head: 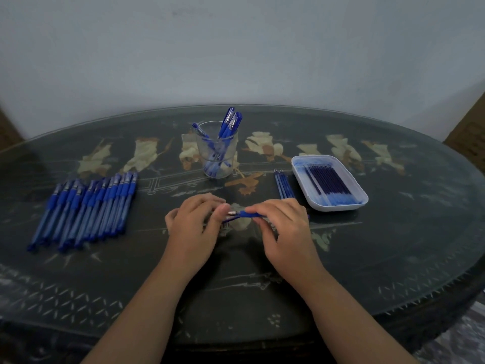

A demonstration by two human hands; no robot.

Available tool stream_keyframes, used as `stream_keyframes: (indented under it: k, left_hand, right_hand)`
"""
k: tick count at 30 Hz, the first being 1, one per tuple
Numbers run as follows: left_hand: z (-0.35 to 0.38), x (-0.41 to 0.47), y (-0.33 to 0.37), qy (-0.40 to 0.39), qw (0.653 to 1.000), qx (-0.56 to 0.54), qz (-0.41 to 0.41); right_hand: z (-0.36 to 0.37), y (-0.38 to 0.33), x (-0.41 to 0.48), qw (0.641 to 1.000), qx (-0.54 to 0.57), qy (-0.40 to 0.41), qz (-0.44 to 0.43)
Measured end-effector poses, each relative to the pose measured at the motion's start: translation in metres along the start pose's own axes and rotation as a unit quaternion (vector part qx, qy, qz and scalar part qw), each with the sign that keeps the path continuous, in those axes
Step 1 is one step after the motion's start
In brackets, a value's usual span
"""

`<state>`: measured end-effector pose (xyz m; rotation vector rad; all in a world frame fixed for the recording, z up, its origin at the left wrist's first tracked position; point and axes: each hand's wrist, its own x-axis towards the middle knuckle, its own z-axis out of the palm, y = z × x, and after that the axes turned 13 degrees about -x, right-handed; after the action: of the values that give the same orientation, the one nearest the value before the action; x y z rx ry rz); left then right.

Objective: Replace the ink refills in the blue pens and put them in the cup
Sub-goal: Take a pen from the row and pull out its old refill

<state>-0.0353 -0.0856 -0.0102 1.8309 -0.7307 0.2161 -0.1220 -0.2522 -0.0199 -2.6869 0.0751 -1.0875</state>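
Both hands hold one blue pen (pixel 245 214) level above the middle of the table. My right hand (pixel 282 224) grips its blue rubber sleeve and barrel. My left hand (pixel 195 224) pinches the silver tip end of the same pen. A thin blue refill (pixel 231 219) shows just under the pen between the hands. A clear cup (pixel 217 151) at the back centre holds several blue pens. A row of several blue pens (pixel 86 211) lies on the left.
A white tray (pixel 338 203) at the right holds several dark refills. A few loose refills (pixel 283 185) lie just left of the tray. The dark oval table (pixel 393 258) has a glass top and a wall behind it.
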Motion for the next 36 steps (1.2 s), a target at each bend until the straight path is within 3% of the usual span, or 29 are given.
stream_keyframes:
  k: [5, 36]
  left_hand:
    - [0.001, -0.001, 0.001, -0.035, 0.999, -0.037, -0.007]
    - [-0.006, -0.002, 0.012, -0.024, 0.994, -0.090, -0.053]
  right_hand:
    - [0.000, 0.000, 0.000, 1.000, -0.005, -0.003, 0.000]
    - [0.001, 0.000, 0.000, 1.000, -0.026, -0.004, -0.004]
